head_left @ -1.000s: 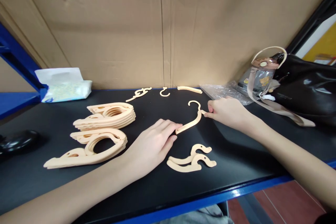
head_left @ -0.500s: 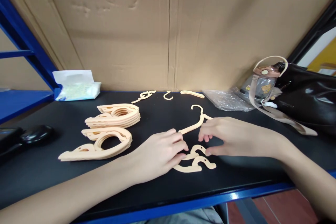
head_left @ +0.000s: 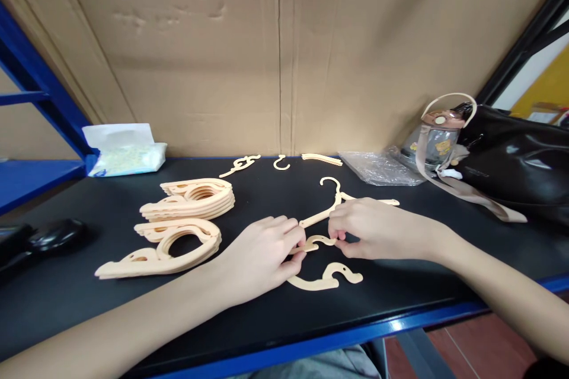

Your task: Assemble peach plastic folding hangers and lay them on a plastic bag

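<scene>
Between my hands is a cream curved hanger piece [head_left: 316,241]. My left hand [head_left: 271,251] pinches its left end, and my right hand [head_left: 373,230] has thumb and fingers closed on its right tip. A second curved hanger piece [head_left: 315,285] of the same shape lies just in front, on the black tabletop. Behind my hands lies a hanger with a hook [head_left: 331,182] and two spread arms; my right hand partly covers one arm. To the left of my left forearm are two stacks of folded hangers, a nearer stack [head_left: 155,266] and a farther stack [head_left: 189,208].
Along the back edge lie a small folded piece [head_left: 242,163], a loose hook [head_left: 281,164] and straight strips [head_left: 322,159]. A clear plastic bag [head_left: 380,167], a strapped bottle [head_left: 433,145] and a black bag [head_left: 511,160] stand right. A tissue pack [head_left: 127,157] and a black object [head_left: 60,234] are left.
One curved piece has been picked up off the other and drawn away from me, now held by both hands. My right hand has closed on its tip. The view has shifted slightly.
</scene>
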Available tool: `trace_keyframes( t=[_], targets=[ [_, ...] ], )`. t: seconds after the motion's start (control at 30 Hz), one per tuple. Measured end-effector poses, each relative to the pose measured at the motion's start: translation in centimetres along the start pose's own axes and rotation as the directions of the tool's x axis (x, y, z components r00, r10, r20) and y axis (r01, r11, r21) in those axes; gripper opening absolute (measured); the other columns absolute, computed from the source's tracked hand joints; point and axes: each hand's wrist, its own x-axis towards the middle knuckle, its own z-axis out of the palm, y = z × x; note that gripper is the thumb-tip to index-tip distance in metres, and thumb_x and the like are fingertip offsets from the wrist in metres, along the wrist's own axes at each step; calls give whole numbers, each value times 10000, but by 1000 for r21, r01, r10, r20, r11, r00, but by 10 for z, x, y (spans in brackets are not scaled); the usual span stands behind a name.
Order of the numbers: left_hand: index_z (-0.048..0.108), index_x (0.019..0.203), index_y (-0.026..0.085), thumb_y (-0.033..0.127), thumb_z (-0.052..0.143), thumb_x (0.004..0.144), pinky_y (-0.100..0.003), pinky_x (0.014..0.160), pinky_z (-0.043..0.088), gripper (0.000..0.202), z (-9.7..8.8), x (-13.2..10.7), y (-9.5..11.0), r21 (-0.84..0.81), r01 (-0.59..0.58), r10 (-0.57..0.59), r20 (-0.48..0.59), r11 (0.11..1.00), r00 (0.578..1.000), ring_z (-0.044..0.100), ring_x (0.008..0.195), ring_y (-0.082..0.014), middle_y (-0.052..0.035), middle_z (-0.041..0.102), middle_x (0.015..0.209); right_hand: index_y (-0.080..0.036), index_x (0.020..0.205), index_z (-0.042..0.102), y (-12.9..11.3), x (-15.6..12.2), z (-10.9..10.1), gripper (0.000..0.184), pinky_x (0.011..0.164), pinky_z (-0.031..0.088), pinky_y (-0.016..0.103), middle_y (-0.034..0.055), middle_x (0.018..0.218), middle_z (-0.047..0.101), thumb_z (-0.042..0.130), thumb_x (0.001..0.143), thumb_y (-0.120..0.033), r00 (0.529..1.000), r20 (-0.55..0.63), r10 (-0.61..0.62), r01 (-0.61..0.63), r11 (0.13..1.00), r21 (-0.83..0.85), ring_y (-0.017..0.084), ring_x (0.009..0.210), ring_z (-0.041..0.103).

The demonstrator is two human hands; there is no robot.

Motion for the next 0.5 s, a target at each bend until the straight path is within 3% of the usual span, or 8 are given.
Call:
trace_keyframes(
  t=[0.17, 0.3, 0.4, 0.5],
  targets=[
    [495, 822, 185, 155, 388, 928, -280, 618, 381, 153, -5, 1, 0, 63, 118, -115, -57, 991, 992, 504, 659, -148, 5, 542, 787, -162, 711, 564, 1, 2, 1, 146, 680, 358, 275, 3, 739, 588, 522, 850, -179, 995, -97, -32, 29, 999, -30, 142, 731, 530],
    [481, 881, 187, 148, 283, 963, -279, 609, 388, 217, -7, 1, -2, 29, 184, -181, -93, 982, 979, 537, 672, -155, -3, 560, 814, -165, 766, 580, 1, 9, 6, 103, 685, 372, 265, -9, 751, 595, 515, 846, -169, 980, -199, 31, 10, 979, 202, 125, 714, 520],
    [486, 938, 195, 244, 310, 992, -255, 577, 389, 191, -7, 0, -2, -29, 185, -187, -124, 982, 975, 577, 702, -148, 8, 593, 834, -161, 842, 614, 0, 15, 12, 141, 686, 406, 247, -6, 761, 615, 502, 890, -232, 983, -153, 105, -8, 847, 532, 116, 707, 543],
    [514, 930, 203, 436, 447, 951, -250, 513, 352, 244, -3, -1, 1, 51, 104, -99, -103, 993, 990, 594, 682, -157, 6, 606, 835, -144, 838, 616, -3, 18, 17, 175, 685, 431, 226, -1, 760, 619, 504, 908, -259, 991, -79, 104, -15, 690, 724, 110, 721, 565]
  ],
)
